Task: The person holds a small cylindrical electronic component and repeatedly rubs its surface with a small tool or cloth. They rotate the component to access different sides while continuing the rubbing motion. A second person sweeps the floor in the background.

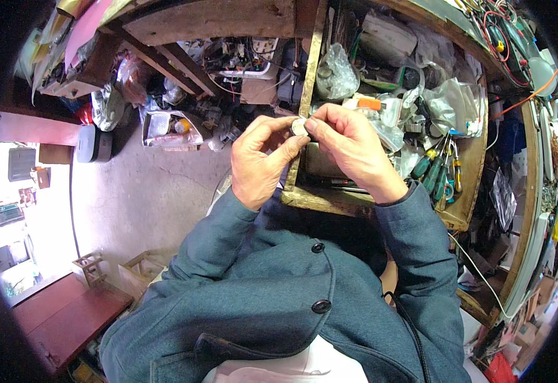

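A small round pale disc [299, 127] is pinched between my two hands, over the left side wall of an open wooden drawer [330, 199]. My left hand [263, 159] grips the disc between thumb and forefinger from the left. On the other side, my right hand [354, 148] has its thumb and forefinger closed at the disc's right edge. What kind of disc it is, I cannot make out. Beneath and beyond my right hand, the drawer holds plastic bags [338, 75], an orange box [369, 103] and several screwdrivers [433, 167] with green or yellow handles.
Cluttered shelving with loose wires [493, 38] runs along the right. An open carton [172, 131] with packets stands on the concrete floor [138, 191] at left. A dark red tabletop [78, 319] is at the lower left, near a bright doorway.
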The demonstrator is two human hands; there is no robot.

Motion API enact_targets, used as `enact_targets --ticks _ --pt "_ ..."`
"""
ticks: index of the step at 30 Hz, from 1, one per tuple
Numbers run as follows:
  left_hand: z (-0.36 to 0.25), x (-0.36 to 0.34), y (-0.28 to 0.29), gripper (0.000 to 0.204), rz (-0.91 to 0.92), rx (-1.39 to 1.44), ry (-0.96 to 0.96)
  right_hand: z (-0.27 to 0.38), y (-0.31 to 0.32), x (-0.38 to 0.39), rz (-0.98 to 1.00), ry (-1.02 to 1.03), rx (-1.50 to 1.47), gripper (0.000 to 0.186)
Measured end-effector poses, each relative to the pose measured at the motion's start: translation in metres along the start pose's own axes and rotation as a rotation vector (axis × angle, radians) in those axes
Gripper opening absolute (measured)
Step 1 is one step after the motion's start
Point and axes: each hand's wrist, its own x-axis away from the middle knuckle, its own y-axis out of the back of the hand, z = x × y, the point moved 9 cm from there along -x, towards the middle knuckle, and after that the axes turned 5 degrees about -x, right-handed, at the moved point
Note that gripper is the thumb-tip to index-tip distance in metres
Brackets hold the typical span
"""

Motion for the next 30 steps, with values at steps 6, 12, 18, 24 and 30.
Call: enact_targets --ticks 6,12,18,24,30 --pt "0.009 0.002 -0.001 0.031 -0.031 0.063 0.061 0.007 0.006 -0.001 -0.068 0.079 0.318 0.022" --pt "0.009 0.002 0.000 0.027 -0.068 0.083 0.079 0.018 0.007 0.002 -0.147 0.185 0.555 0.022" --pt "0.025 0.003 -0.001 0.014 -0.058 0.245 0.295 0.024 0.003 0.004 -0.164 0.198 0.596 0.021" --pt "0.029 0.002 -0.007 0.010 -0.035 0.300 0.348 0.038 0.000 0.010 -0.200 0.382 0.638 0.015" --pt "0.030 -0.004 -0.011 0.010 -0.053 0.294 0.278 0.038 -0.005 0.012 -0.147 0.407 0.692 0.012"
